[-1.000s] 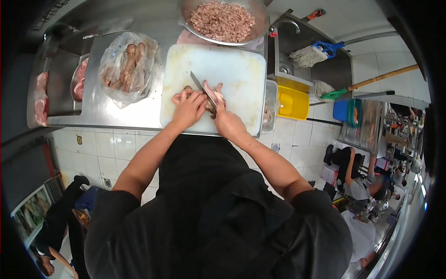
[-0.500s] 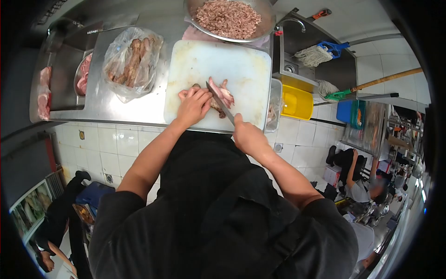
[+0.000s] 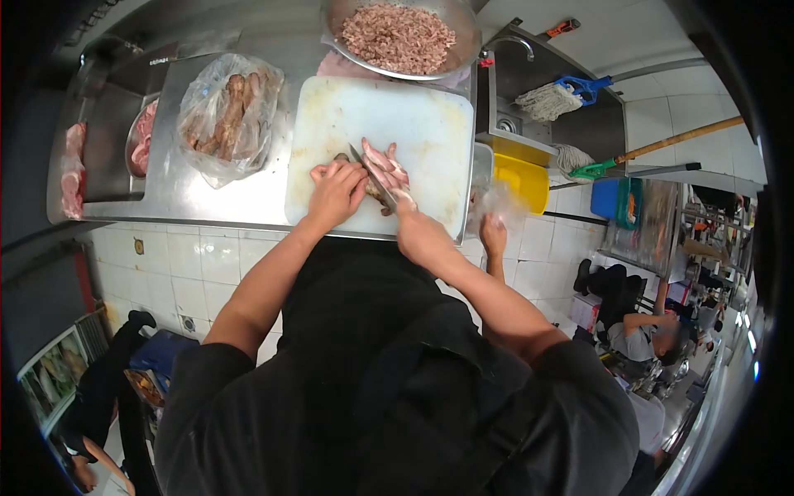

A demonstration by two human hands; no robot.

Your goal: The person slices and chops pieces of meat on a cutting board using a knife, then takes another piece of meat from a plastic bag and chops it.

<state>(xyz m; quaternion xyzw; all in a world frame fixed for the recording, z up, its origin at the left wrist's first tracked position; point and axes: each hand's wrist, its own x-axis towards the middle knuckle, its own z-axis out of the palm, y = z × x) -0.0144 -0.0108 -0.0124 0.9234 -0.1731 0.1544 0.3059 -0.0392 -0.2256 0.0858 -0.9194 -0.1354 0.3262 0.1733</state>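
My left hand presses with curled fingers on a dark-skinned piece of meat, mostly hidden under them. In my right hand is a kitchen knife, its handle covered by my closed fingers. The blade slants across the meat, just right of my left fingertips. Pinkish cut strips of meat lie against the blade's right side. Everything rests on a white cutting board at the counter's front edge.
Behind the board stands a metal bowl of diced meat. Left is a plastic bag of browned meat. Right are a clear container, a yellow bin and mops. Another person's hand reaches in beside a blurred clear bag.
Another person's hand and a clear bag have appeared right of the board. My knife has shifted slightly left across the meat, while my left hand keeps its place on the piece.
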